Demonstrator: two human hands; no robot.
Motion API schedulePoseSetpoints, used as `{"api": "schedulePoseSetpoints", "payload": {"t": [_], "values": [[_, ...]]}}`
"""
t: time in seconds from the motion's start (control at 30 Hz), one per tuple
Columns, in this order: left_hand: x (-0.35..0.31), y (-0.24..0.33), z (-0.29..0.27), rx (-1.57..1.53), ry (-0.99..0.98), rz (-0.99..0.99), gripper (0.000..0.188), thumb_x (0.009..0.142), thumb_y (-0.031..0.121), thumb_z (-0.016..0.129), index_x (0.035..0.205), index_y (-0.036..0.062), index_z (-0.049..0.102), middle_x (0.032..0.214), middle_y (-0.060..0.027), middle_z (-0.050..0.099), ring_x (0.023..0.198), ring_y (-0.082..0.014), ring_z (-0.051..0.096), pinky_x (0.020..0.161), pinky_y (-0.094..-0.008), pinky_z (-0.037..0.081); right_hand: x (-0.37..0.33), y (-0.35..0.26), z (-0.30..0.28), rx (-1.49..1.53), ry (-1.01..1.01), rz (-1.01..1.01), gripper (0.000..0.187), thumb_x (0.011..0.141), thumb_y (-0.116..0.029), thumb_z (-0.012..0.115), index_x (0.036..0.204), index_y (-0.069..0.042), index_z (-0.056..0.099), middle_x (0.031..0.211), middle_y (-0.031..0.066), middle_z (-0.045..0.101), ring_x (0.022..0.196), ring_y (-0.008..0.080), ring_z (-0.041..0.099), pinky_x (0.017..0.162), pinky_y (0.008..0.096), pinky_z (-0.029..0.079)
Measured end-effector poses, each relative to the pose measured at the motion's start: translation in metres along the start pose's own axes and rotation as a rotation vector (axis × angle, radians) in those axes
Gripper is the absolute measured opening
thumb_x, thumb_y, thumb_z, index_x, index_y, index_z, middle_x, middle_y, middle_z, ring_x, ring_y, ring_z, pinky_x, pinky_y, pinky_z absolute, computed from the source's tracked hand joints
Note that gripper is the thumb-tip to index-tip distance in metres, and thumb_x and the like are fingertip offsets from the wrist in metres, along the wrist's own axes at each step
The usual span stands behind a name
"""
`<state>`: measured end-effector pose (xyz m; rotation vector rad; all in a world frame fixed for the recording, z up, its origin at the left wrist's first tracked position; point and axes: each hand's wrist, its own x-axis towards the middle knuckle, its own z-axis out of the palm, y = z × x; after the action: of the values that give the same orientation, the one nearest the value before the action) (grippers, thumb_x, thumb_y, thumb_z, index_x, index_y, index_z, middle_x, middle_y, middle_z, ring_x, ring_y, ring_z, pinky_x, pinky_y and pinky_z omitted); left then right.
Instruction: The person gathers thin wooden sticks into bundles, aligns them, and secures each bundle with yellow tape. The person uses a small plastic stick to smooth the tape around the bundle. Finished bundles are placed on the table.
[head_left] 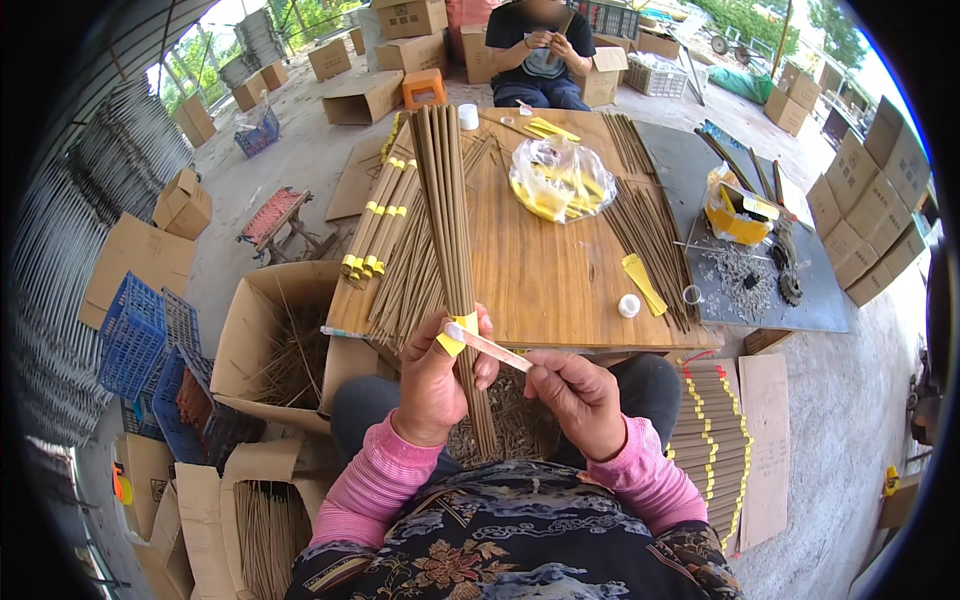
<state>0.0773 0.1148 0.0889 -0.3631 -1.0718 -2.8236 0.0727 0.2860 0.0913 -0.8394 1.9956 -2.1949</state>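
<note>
My left hand [437, 385] is wrapped around a bundle of long thin brown sticks [440, 190], which look like incense sticks. The bundle stands nearly upright at the table's near edge. A yellow paper band [452, 338] goes around it, with one end lifted near my left thumb. Between thumb and fingers, my right hand [580, 395] pinches a flat narrow spatula [500, 352]. White paste covers its far tip, which touches the yellow paper. On the wooden table [540, 270] lie loose brown sticks [405, 290] and finished bundles with yellow bands [380, 215].
A plastic bag of yellow strips [562, 185], a stack of yellow strips [643, 284] and a white lid [628, 306] lie on the table. Cardboard boxes [275, 330] flank my left leg. Banded bundles [712, 440] lie at my right. Another person [540, 55] sits across the table.
</note>
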Motion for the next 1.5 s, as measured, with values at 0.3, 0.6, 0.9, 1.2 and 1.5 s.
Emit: {"api": "schedulePoseSetpoints", "payload": {"t": [0.3, 0.6, 0.9, 1.2, 1.5], "values": [[0.002, 0.003, -0.001, 0.002, -0.047, 0.053, 0.029, 0.087, 0.024, 0.051, 0.108, 0.0032, 0.054, 0.096, -0.012, 0.056, 0.061, -0.0158, 0.052, 0.046, -0.0249, 0.041, -0.003, -0.001, -0.001, 0.105, -0.053, 0.094, 0.019, 0.088, -0.006, 0.05, 0.104, 0.003, 0.056, 0.074, 0.0011, 0.056, 0.068, 0.0067, 0.052, 0.062, 0.0197, 0.044], [0.001, 0.003, -0.004, 0.016, -0.04, 0.061, 0.031, 0.088, 0.025, 0.051, 0.109, 0.0023, 0.054, 0.095, -0.0116, 0.058, 0.059, -0.0154, 0.052, 0.046, -0.025, 0.041, -0.003, -0.002, -0.003, 0.271, -0.14, 0.261, 0.02, 0.089, -0.007, 0.049, 0.104, 0.003, 0.055, 0.075, 0.0, 0.056, 0.07, 0.0062, 0.051, 0.064, 0.0188, 0.043], [0.0, 0.009, 0.003, -0.029, -0.002, 0.035, 0.032, 0.089, 0.028, 0.048, 0.107, 0.0016, 0.053, 0.09, -0.0092, 0.057, 0.059, -0.013, 0.05, 0.046, -0.0242, 0.04, -0.004, -0.004, -0.002, 0.135, -0.028, 0.073, 0.017, 0.088, -0.008, 0.051, 0.102, 0.001, 0.057, 0.074, 0.0022, 0.058, 0.06, 0.0042, 0.047, 0.053, 0.0166, 0.038], [0.0, 0.009, 0.004, -0.012, -0.061, 0.05, 0.031, 0.09, 0.027, 0.046, 0.106, 0.001, 0.053, 0.09, -0.0101, 0.054, 0.057, -0.0135, 0.049, 0.045, -0.0246, 0.039, 0.002, 0.008, 0.004, 0.009, 0.011, -0.084, 0.018, 0.089, -0.007, 0.05, 0.104, 0.001, 0.055, 0.077, 0.0019, 0.058, 0.064, 0.0039, 0.048, 0.056, 0.0163, 0.039], [-0.002, 0.005, 0.001, 0.002, -0.013, 0.066, 0.029, 0.089, 0.022, 0.05, 0.108, 0.0005, 0.053, 0.098, -0.0114, 0.055, 0.06, -0.0153, 0.051, 0.046, -0.026, 0.041, 0.001, 0.011, 0.007, -0.011, -0.015, -0.1, 0.019, 0.089, -0.006, 0.05, 0.105, 0.001, 0.056, 0.076, 0.0006, 0.058, 0.064, 0.0038, 0.048, 0.057, 0.0163, 0.04]]}}
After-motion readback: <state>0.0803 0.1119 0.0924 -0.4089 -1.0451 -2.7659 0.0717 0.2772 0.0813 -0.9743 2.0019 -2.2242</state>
